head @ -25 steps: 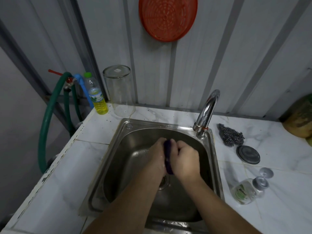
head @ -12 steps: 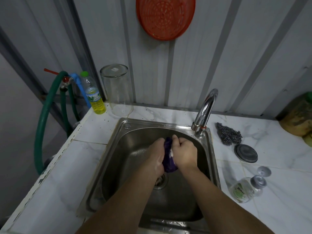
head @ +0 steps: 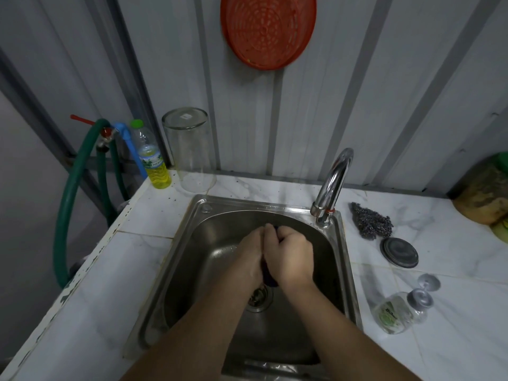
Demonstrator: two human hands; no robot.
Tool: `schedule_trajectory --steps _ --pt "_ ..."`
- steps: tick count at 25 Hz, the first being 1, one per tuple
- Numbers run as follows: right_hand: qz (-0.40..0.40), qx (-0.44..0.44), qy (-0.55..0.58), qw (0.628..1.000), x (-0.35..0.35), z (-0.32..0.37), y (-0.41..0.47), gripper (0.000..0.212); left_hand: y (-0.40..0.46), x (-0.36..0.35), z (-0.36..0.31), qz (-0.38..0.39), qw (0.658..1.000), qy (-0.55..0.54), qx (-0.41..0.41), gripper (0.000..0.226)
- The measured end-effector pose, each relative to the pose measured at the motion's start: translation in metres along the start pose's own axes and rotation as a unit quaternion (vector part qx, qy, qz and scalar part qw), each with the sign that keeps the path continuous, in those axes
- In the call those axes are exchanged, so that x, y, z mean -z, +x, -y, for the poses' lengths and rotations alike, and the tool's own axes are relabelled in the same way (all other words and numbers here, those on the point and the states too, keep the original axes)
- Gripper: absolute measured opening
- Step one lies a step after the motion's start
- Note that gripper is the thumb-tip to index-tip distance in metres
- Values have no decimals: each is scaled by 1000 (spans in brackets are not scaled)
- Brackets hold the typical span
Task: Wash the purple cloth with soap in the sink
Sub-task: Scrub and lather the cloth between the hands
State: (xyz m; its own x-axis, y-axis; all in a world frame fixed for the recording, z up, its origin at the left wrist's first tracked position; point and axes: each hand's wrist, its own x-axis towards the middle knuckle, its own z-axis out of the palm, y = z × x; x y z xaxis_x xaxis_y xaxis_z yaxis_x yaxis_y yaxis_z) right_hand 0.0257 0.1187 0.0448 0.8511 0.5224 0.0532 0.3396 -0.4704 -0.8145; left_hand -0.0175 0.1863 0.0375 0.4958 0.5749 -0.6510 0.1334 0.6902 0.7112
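Head view: we see both hands pressed together over the middle of the steel sink [head: 176, 259], above the drain [head: 258, 296]. Our left hand [head: 251, 257] and our right hand [head: 291, 257] squeeze the purple cloth [head: 270, 280] between them; the fingers of both hands are curled tightly round it, so only a dark sliver shows at the top between the knuckles and a small bunch hangs out below the palms. The left hand is a little blurred. The cloth hangs inside the basin, just above the drain, and we cannot tell whether it touches the bottom.

The chrome tap [head: 334, 185] stands at the sink's back right corner, its spout arching toward the wall side. On the marble table [head: 453, 270], right of the sink, lie a steel scourer [head: 371, 220], a round dark lid [head: 399, 253] just in front of it, and a clear glass [head: 398, 312] lying on its side. At the back left stand an upturned glass jar [head: 189, 149] and a bottle of yellow liquid [head: 151, 158], beside a green hose [head: 71, 193]. An orange basket [head: 268, 30] hangs on the wall.
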Motion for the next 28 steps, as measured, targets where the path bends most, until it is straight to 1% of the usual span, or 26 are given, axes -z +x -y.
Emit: schedule_trajectory --steps 3,4,5,7,8,9,11,12,13,14,16,17,19,20,21,22,24,25,27,28 --pt "27 -100 48 993 10 -10 22 49 2 -3 0 -21 999 31 11 21" --pt "33 -106 54 992 11 -12 22 48 3 -3 0 -28 999 31 5 20" --pt "34 -97 52 993 11 -12 18 48 3 -3 0 -31 999 24 2 20" --pt "27 -54 62 996 9 -6 -1 48 5 -2 -6 -65 998 10 -9 20" --pt "26 -23 70 997 7 -1 -13 49 6 1 -10 -81 997 -3 -11 21" --pt "27 12 72 997 5 3 -25 49 6 4 -14 -79 997 -16 -10 24" --pt "37 59 50 996 3 11 -38 48 6 10 -15 -28 999 -41 -7 37" --pt "38 65 35 997 2 12 -37 47 5 10 -11 -7 999 -50 2 44" --pt "33 59 17 998 2 12 -33 47 3 9 -7 10 998 -56 14 48" --pt "24 45 3 999 2 11 -25 47 1 7 -2 21 998 -58 23 45" --pt "16 1 0 1000 5 7 -5 47 -4 1 5 15 999 -35 25 30" --pt "22 -28 7 999 8 3 5 47 -8 -1 7 13 999 -19 26 25" --pt "44 -93 50 993 14 -4 17 45 -10 -2 8 -3 999 21 24 27" --pt "52 -111 74 990 17 -6 18 45 -9 -1 7 -15 999 34 19 24" --pt "53 -110 87 989 18 -8 15 46 -9 -1 4 -15 999 30 7 20" --pt "50 -93 90 990 17 -8 8 47 -8 0 -1 -15 1000 23 -7 18" --pt "43 -38 97 994 10 -3 -17 49 0 4 -13 -76 997 15 -20 22" --pt "39 -2 89 995 7 2 -29 50 2 7 -15 -93 995 8 -27 24" --pt "19 56 37 998 2 8 -37 52 1 9 -8 -61 996 19 -57 30" --pt "5 62 13 998 2 8 -32 52 -2 9 -1 -37 996 42 -66 32"
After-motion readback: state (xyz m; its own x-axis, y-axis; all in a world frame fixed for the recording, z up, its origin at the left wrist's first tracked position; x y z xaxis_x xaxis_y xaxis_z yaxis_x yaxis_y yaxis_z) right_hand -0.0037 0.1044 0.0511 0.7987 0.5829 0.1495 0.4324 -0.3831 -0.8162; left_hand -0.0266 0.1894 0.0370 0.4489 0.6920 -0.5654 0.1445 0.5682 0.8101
